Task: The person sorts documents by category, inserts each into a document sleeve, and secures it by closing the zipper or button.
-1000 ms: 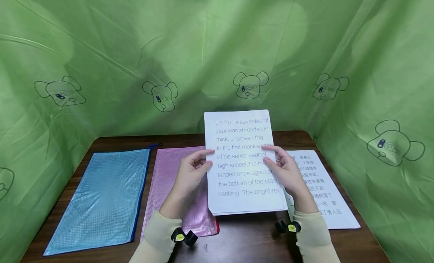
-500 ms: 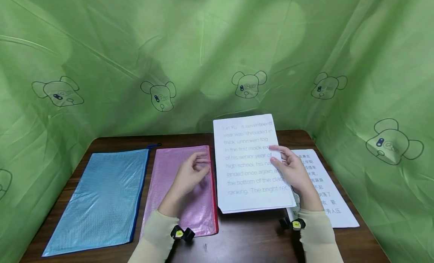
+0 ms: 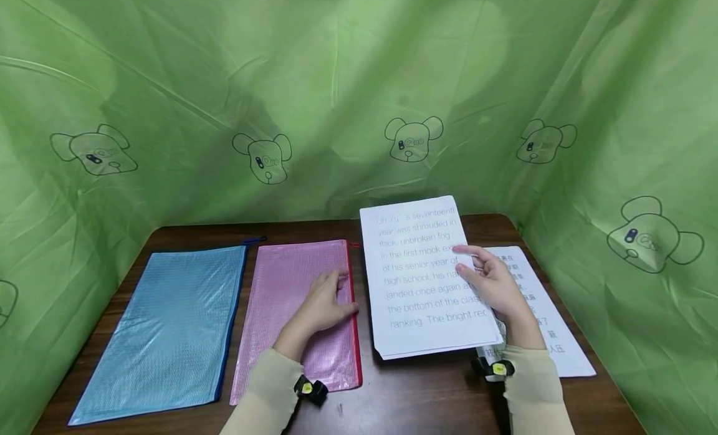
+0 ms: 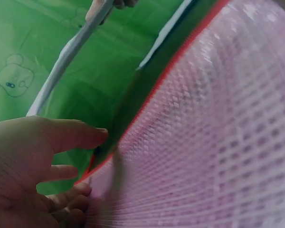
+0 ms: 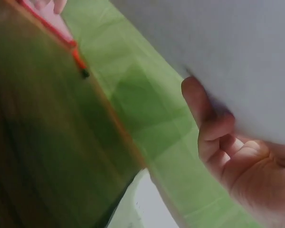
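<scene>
A pink mesh zip pouch (image 3: 277, 298) with a red zipper edge lies on the table. My left hand (image 3: 322, 304) is over its right part, fingers bent near the red edge. In the left wrist view the thumb (image 4: 85, 135) stands apart from the fingers, which are at the zipper edge (image 4: 152, 92). My right hand (image 3: 496, 285) pinches a stack of paper sheets (image 3: 421, 285) by its right edge, thumb on the printed English front and fingers partly behind. The stack is held tilted above the table. In the right wrist view its back (image 5: 242, 57) shows plain.
Left of the pink pouch lies a blue mesh zip pouch (image 3: 162, 329) with a dark blue edge. Another sheet with Chinese print (image 3: 552, 323) lies at the right, partly behind my right hand. The brown wooden table (image 3: 415, 397) is enclosed by green cloth (image 3: 336, 80) at the back and sides.
My left hand has let go of the paper stack and come down to the pink pouch's red edge. My right hand has carried the stack rightward and slightly down, tilting it.
</scene>
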The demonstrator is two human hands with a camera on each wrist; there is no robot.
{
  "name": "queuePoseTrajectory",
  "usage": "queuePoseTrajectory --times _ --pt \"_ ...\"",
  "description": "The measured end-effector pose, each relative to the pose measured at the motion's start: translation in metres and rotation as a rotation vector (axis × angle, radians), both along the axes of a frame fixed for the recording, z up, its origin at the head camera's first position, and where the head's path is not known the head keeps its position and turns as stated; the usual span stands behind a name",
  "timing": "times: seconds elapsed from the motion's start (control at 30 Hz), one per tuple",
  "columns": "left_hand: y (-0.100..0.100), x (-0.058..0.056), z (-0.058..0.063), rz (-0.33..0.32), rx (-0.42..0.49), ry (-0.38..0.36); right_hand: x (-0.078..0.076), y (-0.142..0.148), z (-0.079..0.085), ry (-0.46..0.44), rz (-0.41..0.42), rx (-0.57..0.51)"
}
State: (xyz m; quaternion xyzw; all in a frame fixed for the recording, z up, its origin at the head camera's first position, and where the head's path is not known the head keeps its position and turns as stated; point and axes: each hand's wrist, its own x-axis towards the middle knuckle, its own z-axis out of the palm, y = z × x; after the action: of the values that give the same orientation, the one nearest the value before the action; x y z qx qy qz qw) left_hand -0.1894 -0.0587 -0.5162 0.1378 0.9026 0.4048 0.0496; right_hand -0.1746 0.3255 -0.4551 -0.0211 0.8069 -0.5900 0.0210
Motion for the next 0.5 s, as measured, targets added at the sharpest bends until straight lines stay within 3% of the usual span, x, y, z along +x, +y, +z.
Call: queuePoseTrajectory --times 0.27,0.5 --pt "0.003 0.002 -0.004 0.024 -0.04 -0.001 -0.002 0.01 -0.015 -0.123 -0.038 0.014" --pt "0.003 0.003 -0.003 0.019 -0.052 0.0 -0.005 0.014 -0.024 -0.163 -0.026 0.009"
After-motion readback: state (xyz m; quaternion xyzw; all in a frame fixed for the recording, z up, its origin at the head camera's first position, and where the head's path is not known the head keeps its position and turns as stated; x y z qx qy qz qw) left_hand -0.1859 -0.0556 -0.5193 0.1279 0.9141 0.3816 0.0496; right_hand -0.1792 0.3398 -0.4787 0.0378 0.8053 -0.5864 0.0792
